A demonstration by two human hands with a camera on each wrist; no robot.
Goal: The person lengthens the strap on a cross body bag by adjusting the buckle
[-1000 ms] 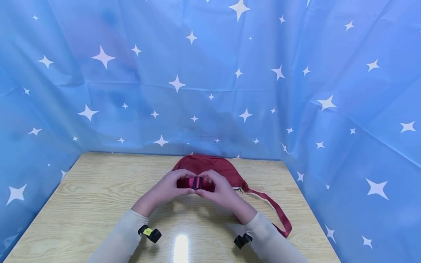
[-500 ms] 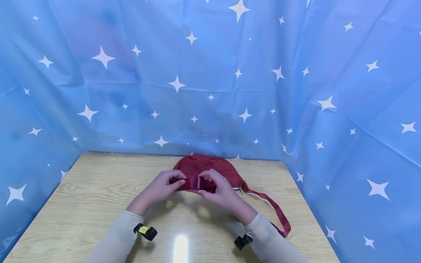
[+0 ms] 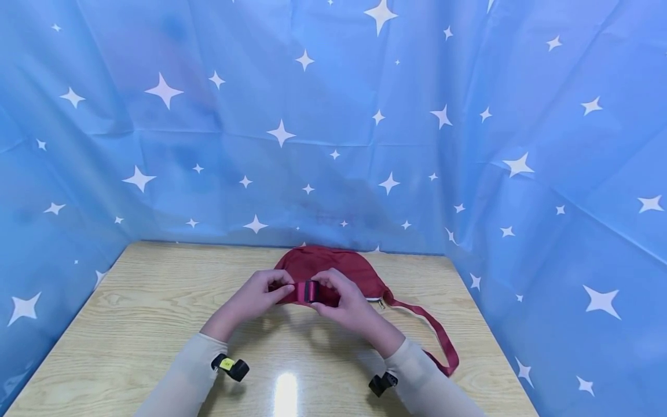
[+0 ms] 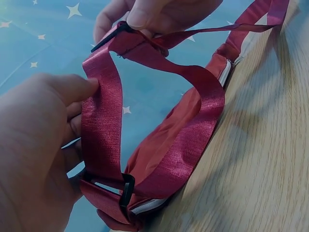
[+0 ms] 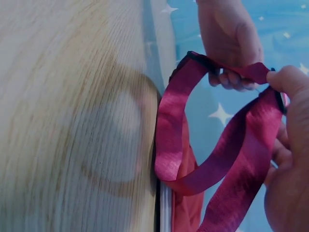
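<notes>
A dark red waist bag [image 3: 333,263] lies at the back of the wooden table. Its strap [image 4: 102,121] is lifted in front of the bag and forms a loop. My left hand [image 3: 255,298] pinches the strap between thumb and fingers, left of a black slider buckle [image 3: 311,291]. Thumb and fingers of my right hand [image 3: 346,300] pinch this buckle, as the right wrist view also shows. A second black buckle [image 4: 127,191] sits lower on the strap, beside the left palm. Part of the strap is hidden behind the fingers.
The rest of the red strap [image 3: 445,341] curves over the table [image 3: 130,324] on the right, partly behind the right forearm. A zipper pull [image 3: 382,303] hangs at the bag's right end. A blue starry curtain [image 3: 333,145] encloses the back and sides.
My left fingertips have moved left from the buckle along the strap, baring a stretch of it. The right hand stays at the buckle, which has turned slightly.
</notes>
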